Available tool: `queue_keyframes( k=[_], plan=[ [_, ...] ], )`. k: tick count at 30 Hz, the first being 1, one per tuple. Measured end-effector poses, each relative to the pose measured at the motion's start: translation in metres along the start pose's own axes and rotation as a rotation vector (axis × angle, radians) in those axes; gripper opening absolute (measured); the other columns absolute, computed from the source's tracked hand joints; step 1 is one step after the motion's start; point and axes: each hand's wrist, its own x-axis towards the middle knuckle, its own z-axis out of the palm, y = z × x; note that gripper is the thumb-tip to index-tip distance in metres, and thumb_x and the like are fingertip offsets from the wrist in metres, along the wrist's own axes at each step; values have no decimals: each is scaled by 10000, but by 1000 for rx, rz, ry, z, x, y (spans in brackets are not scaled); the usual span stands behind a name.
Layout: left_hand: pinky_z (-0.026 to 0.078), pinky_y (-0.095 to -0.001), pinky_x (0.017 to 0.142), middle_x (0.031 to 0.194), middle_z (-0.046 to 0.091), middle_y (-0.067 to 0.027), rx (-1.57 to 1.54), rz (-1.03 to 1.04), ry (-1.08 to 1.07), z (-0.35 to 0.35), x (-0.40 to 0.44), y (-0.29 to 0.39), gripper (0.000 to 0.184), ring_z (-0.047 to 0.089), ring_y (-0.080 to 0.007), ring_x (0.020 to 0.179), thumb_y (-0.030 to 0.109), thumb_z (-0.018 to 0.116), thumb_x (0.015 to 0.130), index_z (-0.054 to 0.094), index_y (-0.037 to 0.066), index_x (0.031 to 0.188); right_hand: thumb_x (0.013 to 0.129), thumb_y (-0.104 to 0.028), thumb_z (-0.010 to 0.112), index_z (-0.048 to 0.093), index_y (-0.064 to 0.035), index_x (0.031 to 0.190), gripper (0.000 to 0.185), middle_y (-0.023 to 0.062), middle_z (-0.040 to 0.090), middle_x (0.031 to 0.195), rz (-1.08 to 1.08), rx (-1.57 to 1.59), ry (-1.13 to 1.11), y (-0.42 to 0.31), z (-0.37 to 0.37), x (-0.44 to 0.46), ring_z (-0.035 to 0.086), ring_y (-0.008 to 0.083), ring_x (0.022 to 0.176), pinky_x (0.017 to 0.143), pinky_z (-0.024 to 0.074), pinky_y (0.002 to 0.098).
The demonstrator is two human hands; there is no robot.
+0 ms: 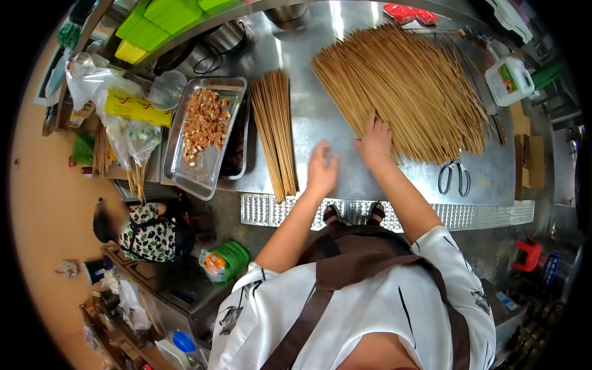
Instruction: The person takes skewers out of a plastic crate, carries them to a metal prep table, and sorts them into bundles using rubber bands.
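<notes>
A wide, fanned pile of long thin bamboo skewers (401, 86) covers the right part of the steel table (302, 117). My right hand (376, 143) rests on the near left edge of this pile, its fingers stretched out over the sticks. Over the table's front, my left hand (322, 171) hovers with fingers apart and nothing visible in it; it is slightly blurred. Just left of it lies a narrower bundle of skewers (274, 132), apart from the big pile. Scissors (454, 177) lie by the pile's near right edge.
A metal tray (216, 166) holding chopped brown pieces (205, 120) stands at left, overlapping another tray. A white jug (509, 81) is at far right, red packets (411, 13) at the back. A person (145, 228) is at lower left, beside a green basket (231, 259).
</notes>
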Motion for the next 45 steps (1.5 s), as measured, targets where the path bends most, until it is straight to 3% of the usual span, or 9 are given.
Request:
queue_keyframes(
  k=[6,12,23,27,29,32,34,37,45],
  plan=[
    [429,-286,606,816,593,-87,-881,-566,-197,70,64,-10,274,538,-159,702,185,560,822,574,-54,956,735,-209,626,306,88,1264,686,218,495,1102,5,52,42,-6,18,12,447,339,1055,872,397,402],
    [490,-324,639,875,618,-171,-718,-657,-173,71,95,37,316,601,-223,743,150,645,748,584,-121,899,720,-119,588,488,46,1007,346,211,547,985,-83,264,87,1,24,16,521,358,931,808,430,427],
    [489,-342,526,783,597,-173,-685,-711,-53,85,119,19,263,586,-238,623,14,634,694,547,-134,893,723,-134,590,323,76,1250,628,250,439,1157,-218,423,-68,0,-11,-13,459,405,1049,881,404,424],
    [496,-385,482,698,558,-169,-812,-728,-88,67,124,8,170,586,-276,606,-22,582,695,527,-95,838,787,-263,619,268,5,1340,708,199,308,1373,-337,1154,-197,29,30,-5,324,274,1268,1027,272,334],
    [501,-379,487,700,550,-164,-845,-728,-92,57,123,0,172,587,-272,610,-31,568,701,509,-86,853,841,-245,563,294,3,1330,610,170,329,1370,-103,1466,-191,40,33,6,323,239,1265,1029,257,320],
    [500,-335,492,721,526,-132,-935,-738,-110,37,114,-8,176,564,-215,596,-56,526,726,467,-54,892,848,-186,537,339,-10,1313,535,167,335,1367,-46,1323,-157,61,27,27,297,258,1281,1043,240,323],
    [496,-322,487,722,520,-116,-940,-720,-134,23,106,-11,176,549,-197,583,-52,523,730,467,-39,896,831,-166,544,392,-16,1282,498,182,370,1336,-338,551,74,67,17,34,312,294,1266,1043,250,336],
    [486,-296,501,710,500,-74,-967,-640,-166,10,91,-9,178,521,-162,563,-34,520,739,465,0,905,824,-151,547,381,-3,1274,501,176,377,1331,-318,436,15,61,21,37,349,322,1233,1038,262,349],
    [456,-268,538,772,548,-49,-897,-188,-104,-12,67,37,290,543,-133,614,-15,561,702,474,30,975,742,-250,680,258,23,1335,778,195,452,1260,-292,1255,-195,-17,-37,21,439,258,1175,986,334,348]
  ],
)
